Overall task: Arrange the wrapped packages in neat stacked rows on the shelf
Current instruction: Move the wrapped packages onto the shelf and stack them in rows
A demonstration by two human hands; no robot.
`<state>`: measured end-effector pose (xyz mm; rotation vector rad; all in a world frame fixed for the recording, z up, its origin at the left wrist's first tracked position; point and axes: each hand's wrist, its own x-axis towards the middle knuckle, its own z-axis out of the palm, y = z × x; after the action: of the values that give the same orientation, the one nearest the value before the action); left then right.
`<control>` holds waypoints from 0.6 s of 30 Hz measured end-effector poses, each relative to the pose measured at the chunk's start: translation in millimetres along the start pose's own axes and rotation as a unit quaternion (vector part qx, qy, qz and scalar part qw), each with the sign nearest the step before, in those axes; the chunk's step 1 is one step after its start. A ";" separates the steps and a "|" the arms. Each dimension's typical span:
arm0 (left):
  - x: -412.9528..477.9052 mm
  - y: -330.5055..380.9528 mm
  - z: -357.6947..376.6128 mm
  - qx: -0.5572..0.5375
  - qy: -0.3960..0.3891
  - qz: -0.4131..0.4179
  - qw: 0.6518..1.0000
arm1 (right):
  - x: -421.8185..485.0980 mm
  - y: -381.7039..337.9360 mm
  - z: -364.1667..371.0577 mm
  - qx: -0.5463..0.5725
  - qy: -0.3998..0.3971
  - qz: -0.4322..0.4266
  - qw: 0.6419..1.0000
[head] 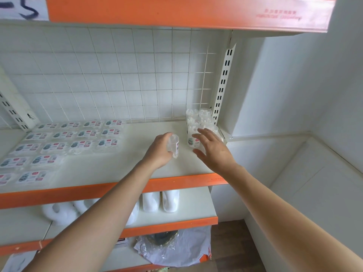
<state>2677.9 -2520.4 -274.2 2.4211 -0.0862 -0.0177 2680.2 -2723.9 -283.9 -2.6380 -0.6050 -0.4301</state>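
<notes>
Clear package (173, 145) rests gripped in left hand (160, 152); right hand (213, 149) hovers, fingers wide. Probably it next joins the stack (199, 119) at two o'clock.

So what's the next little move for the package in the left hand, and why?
Probably shift it right and set it upright beside the standing packages in the back right corner. The left hand grips one clear wrapped package just short of that group; the right hand is open, fingers spread at the group's front, seemingly ready to steady it.
</notes>
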 end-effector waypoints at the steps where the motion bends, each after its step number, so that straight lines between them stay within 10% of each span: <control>1: 0.7 -1.6 1.9 -0.001 0.005 0.008 1.000 | 0.3 -0.4 0.7 -0.001 -0.002 -0.003 1.000; 18: 12.9 17.1 23.2 -0.074 0.104 0.010 0.992 | 0.4 0.7 -0.3 -0.001 0.029 -0.032 0.999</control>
<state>2689.0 -2549.3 -280.3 2.2586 -0.0139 0.2296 2680.8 -2724.5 -283.7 -2.6044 -0.6714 -0.5231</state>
